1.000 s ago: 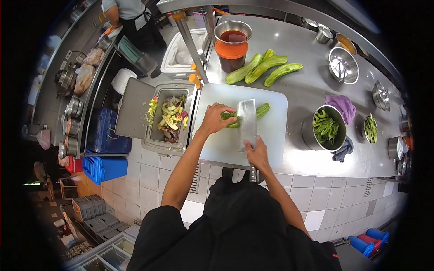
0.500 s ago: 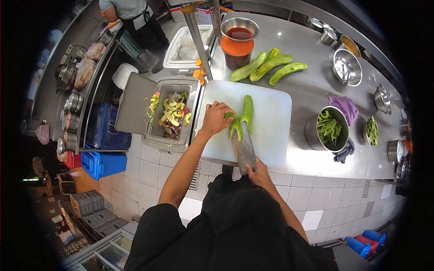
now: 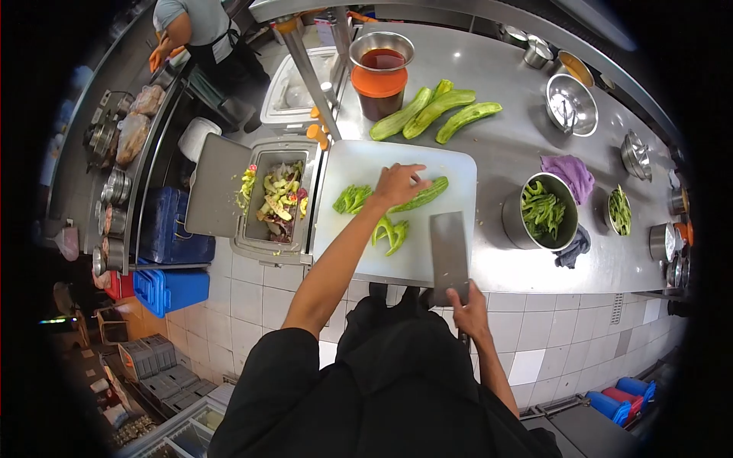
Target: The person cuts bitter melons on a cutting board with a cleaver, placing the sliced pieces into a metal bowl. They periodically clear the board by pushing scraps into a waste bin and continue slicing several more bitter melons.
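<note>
While your right hand (image 3: 469, 311) grips the cleaver (image 3: 450, 256), its handle mostly hidden by your fingers, your left hand (image 3: 398, 185), open with fingers spread, covers one end of the green gourd (image 3: 421, 195) on the board (image 3: 450, 172); whether it touches, you can't tell. Beyond the counter (image 3: 527, 122), a co-worker (image 3: 202, 34) is cut off at the top edge.
</note>
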`<state>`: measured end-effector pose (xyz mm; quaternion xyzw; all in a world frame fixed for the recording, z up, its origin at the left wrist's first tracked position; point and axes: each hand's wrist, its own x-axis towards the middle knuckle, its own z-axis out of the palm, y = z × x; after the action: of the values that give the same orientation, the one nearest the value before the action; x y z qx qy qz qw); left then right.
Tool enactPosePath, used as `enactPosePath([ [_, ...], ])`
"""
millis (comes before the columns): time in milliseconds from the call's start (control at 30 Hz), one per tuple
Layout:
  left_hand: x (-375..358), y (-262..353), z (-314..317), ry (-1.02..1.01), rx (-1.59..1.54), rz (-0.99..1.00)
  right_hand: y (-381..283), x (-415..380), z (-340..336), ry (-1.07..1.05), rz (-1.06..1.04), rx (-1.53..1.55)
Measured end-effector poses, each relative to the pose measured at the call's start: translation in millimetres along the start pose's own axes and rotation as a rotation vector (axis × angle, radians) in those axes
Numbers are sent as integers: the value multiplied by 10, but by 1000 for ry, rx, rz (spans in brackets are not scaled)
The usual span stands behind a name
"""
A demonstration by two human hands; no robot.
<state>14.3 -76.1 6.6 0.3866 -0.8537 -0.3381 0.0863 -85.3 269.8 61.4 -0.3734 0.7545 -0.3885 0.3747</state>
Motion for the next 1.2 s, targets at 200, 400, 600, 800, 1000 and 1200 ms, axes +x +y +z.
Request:
enactPosePath([
  [200,-723,82,12,126,315,63,184,258,-246,122,173,135],
  [400,-640,149,164,125,243,169,-112,663,-155,83,144,274],
  [600,-682,110,235,282,83,162,-36,1138,133,36,109,311],
  [800,-707,145,296,295,110,122,-69,1321,302,55,135,295],
  [1000,-721,119,332,344,104,141,-66,1219,456,80,136,225],
  [1200,-738,85,329,325,98,124,261,833,712,84,-162,-117],
])
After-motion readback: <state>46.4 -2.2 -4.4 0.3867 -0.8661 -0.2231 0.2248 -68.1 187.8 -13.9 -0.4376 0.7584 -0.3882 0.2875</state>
